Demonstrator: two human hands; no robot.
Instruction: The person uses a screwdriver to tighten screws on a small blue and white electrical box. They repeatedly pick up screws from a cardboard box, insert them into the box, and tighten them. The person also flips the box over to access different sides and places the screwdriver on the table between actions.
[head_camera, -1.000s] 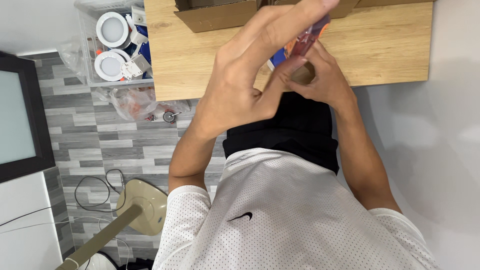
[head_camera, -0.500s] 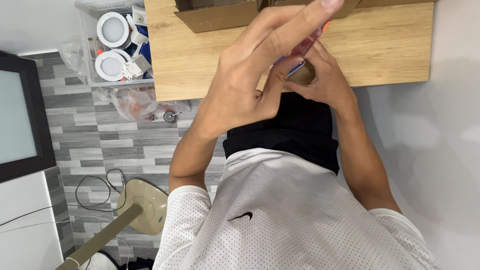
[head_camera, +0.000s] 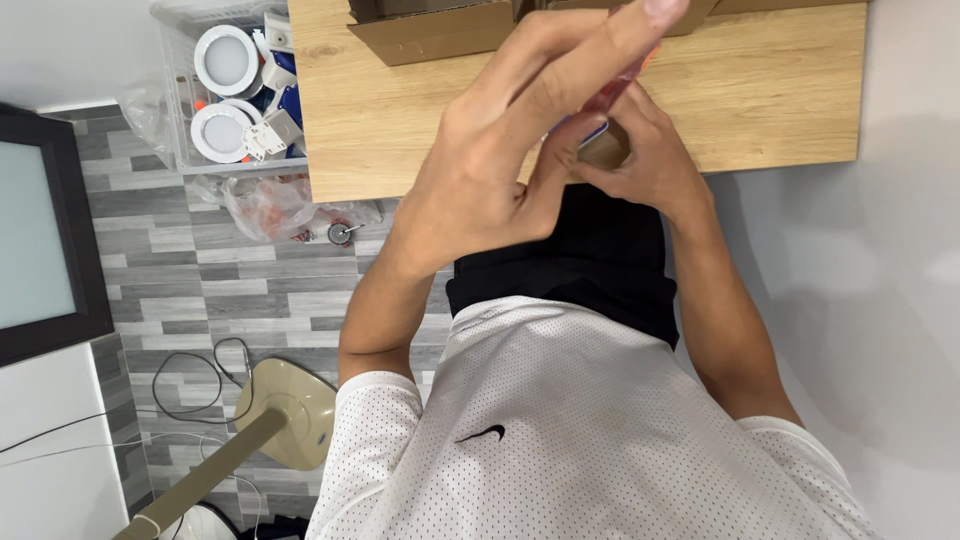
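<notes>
Two hands: raised together over the near edge of the desk (head_camera: 400, 120), above the lap.
Left hand (head_camera: 500, 160): held closest to the camera, fingers stretched up and pressed side by side, thumb bent in toward the other hand. It is laid against the small packet, though a real grip can't be made out from here.
Right hand (head_camera: 650, 165): tucked behind and under the left one, fingers curled shut around the lower end of the small packet.
Small packet (head_camera: 600, 110): pinched between the two hands, mostly hidden. Only a reddish strip, a bit of blue and white, and a brownish end are seen. It is kept just above the desk's near edge, roughly mid-width.
Cardboard box (head_camera: 430, 30): sat at the far edge of the desk, flaps open, cut off by the top of the view.
Plastic basket (head_camera: 170, 95): parked on the floor against the desk's left edge, filled with round white lamps (head_camera: 225, 60) and small parts.
Plastic bag (head_camera: 265, 205): crumpled on the floor tiles just below the basket, near the desk's near-left corner.
Fan base (head_camera: 290, 410): beige, seen on the floor well apart from the desk, a cable (head_camera: 190, 385) looped beside it.
</notes>
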